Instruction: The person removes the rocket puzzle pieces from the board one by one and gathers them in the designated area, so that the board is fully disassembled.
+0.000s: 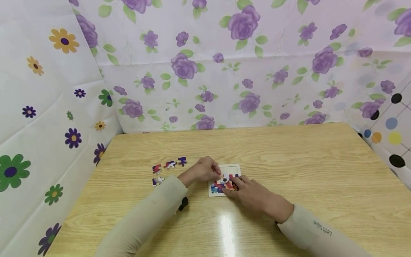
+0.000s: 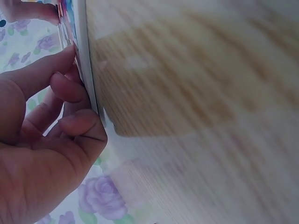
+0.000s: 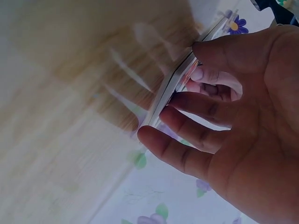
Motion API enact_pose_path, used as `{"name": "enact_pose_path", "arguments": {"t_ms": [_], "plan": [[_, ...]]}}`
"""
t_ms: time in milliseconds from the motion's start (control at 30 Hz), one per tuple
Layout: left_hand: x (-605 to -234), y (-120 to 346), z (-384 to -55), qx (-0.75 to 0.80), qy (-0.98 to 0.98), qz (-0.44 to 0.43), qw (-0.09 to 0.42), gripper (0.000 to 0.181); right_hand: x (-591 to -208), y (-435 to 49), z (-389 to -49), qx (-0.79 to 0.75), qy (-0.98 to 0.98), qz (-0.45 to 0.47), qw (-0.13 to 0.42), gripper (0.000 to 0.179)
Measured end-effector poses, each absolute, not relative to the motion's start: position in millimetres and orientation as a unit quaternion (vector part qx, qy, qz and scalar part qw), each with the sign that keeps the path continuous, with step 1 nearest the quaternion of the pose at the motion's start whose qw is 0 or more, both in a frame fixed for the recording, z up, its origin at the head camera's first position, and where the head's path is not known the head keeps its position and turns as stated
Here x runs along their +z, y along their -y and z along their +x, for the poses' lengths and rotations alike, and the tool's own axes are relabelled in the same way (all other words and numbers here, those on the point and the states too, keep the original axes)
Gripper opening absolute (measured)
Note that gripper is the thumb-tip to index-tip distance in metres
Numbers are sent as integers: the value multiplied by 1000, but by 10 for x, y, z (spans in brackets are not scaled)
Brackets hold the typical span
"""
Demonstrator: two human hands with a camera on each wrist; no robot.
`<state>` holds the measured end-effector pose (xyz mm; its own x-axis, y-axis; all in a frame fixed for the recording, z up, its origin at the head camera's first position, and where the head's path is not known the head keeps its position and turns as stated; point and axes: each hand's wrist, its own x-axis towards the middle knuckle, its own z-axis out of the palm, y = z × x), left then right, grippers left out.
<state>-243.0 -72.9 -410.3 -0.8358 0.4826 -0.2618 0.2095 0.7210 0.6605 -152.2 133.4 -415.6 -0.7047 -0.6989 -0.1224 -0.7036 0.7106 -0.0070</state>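
Inside the tray on the table lies a part-assembled puzzle; the right hand touches the tray, fingers extended. The left hand curls there, grip indeterminable. Only the head view shows loose pieces, left of the tray.

A smooth, pale-yellow wood-grain counter stretches across the scene, a white streak of glare shining on its near side. Behind its far edge hangs a pale cloth printed with purple roses and green leaves, creased crosswise. At left, a white sheet patterned with orange, purple and green daisies; at right, a white covering with black, blue, yellow and orange dots and thin dark lines.
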Motion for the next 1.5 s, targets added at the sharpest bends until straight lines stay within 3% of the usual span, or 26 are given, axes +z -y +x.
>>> {"name": "enact_pose_path", "arguments": {"t_ms": [1000,1500], "plan": [[-4102,722,-2422,341,-898,164,226,6,-4121,-1375,-1507,-23,-926,-371,69,44],[-4069,769,-2465,380,-873,158,261,9,-4098,-1367,-1503,-15,-927,-366,81,45]]}}
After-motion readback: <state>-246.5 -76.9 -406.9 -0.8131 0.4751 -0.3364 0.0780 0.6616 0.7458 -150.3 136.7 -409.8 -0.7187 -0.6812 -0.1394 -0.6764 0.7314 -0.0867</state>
